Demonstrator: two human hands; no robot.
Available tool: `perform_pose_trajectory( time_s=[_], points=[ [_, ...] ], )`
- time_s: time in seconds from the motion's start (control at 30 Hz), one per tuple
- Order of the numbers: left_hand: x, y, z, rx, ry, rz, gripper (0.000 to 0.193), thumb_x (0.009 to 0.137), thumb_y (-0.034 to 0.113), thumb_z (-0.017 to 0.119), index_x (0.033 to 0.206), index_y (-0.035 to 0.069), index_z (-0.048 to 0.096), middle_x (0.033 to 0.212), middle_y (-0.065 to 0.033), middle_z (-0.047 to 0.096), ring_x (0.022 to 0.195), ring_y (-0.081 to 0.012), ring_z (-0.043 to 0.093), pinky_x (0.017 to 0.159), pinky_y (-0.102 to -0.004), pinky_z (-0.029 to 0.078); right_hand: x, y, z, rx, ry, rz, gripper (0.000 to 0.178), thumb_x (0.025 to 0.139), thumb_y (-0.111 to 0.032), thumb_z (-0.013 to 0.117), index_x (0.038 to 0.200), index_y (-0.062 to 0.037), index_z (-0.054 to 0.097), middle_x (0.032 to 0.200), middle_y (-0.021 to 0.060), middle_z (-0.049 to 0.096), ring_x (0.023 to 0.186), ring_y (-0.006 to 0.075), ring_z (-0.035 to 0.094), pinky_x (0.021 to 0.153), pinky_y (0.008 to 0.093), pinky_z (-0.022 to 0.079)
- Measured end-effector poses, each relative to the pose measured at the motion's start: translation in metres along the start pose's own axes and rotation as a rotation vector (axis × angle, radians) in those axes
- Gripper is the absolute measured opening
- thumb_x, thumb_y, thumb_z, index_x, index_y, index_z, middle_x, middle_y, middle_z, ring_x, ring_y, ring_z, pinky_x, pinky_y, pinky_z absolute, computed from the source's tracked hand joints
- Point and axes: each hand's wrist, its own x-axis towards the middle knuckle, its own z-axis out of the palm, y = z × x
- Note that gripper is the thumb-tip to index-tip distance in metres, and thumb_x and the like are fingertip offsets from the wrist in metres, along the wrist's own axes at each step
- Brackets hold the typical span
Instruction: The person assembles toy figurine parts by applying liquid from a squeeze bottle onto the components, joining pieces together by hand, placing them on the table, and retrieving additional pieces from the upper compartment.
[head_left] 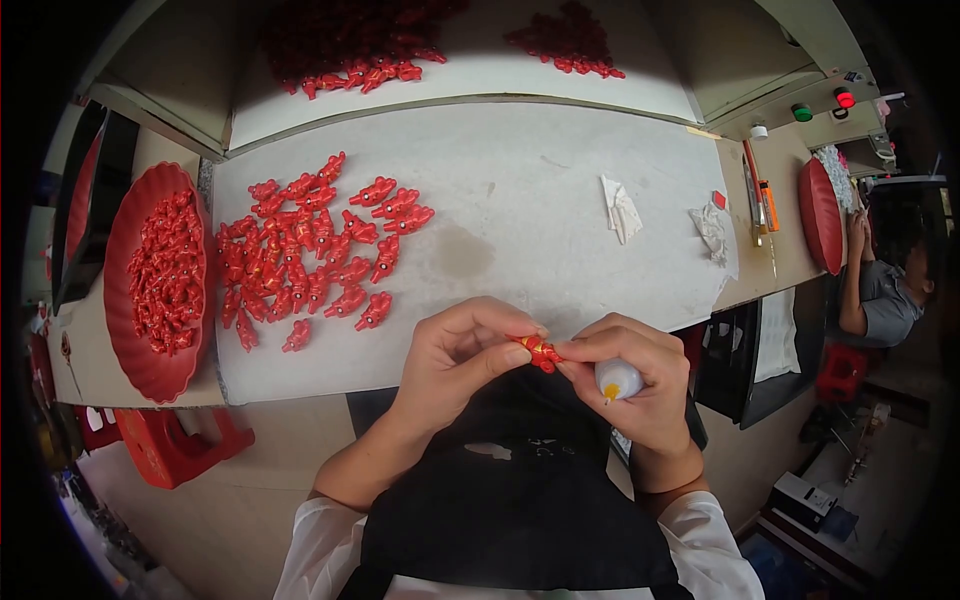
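Observation:
Between both hands, close to the front edge of the table, is a small glossy red figurine with yellow markings. My left hand pinches one end of it between thumb and fingers. The fingertips of my right hand touch its other end. Tucked in the curled fingers of that right hand is a small whitish squeeze bottle, its yellow tip pointing down toward me. Many similar red figurines lie spread over the white sheet to the left of my hands.
A red scalloped tray heaped with small red pieces stands at the left. More red pieces lie inside the cabinet behind. Crumpled tissues, an orange-handled tool and another red tray are to the right. A person sits far right.

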Motion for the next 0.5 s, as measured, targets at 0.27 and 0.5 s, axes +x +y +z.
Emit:
perform_pose_trajectory(
  time_s=[0.27, 0.5],
  points=[
    [-0.0011, 0.0045, 0.0039, 0.017, 0.066, -0.056, 0.010, 0.075, -0.002, 0.057, 0.084, 0.001, 0.053, 0.089, -0.0131, 0.056, 0.081, -0.0160, 0.057, 0.073, -0.0263, 0.047, -0.0021, -0.0005, 0.0000, 0.004, -0.013, 0.013, 0.030, 0.058, 0.005, 0.065, 0.086, -0.0019, 0.061, 0.068, 0.0074, 0.057, 0.061, 0.0177, 0.056, 0.056, 0.0242, 0.043],
    [-0.0015, 0.0017, -0.0007, 0.021, -0.017, 0.002, 0.014, 0.079, -0.005, 0.052, 0.093, -0.003, 0.053, 0.093, -0.0104, 0.057, 0.086, -0.0134, 0.056, 0.077, -0.0243, 0.044, -0.0017, -0.0001, 0.0003, 0.000, -0.012, 0.014, 0.030, 0.057, 0.006, 0.065, 0.086, -0.0017, 0.060, 0.069, 0.0079, 0.057, 0.062, 0.0183, 0.057, 0.056, 0.0246, 0.044]
  ],
)
